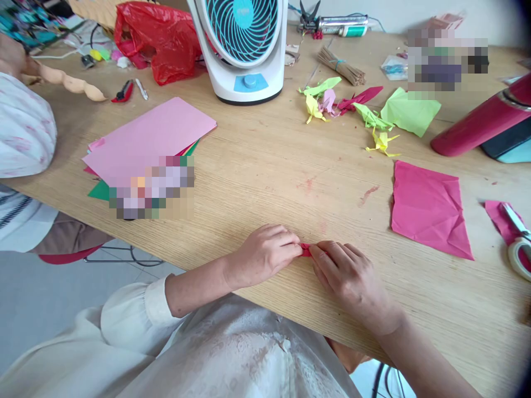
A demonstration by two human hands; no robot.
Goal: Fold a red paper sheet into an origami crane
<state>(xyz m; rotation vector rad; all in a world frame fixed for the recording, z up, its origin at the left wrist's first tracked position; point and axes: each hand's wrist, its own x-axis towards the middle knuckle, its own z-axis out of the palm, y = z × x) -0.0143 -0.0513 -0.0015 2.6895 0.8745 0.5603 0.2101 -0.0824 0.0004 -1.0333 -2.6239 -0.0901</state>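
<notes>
Close to the table's near edge, a small folded piece of red paper (306, 250) is pinched between both hands. My left hand (267, 254) grips its left end with closed fingers. From the right, my right hand (346, 271) closes on the other end, fingers bent over it. Most of the folded paper is hidden by the fingertips, so its shape does not show. To the right of my right hand lies a creased pinkish-red paper square (429, 213), flat on the table.
Folded paper figures, among them a yellow one (381, 142), lie toward the back right. Coloured sheets (153, 135) are stacked at left. A fan (244, 50), red plastic bag (160, 41), red bottle (481, 119) and scissors (516, 221) surround the work area. A person's sleeve (25, 127) shows at left.
</notes>
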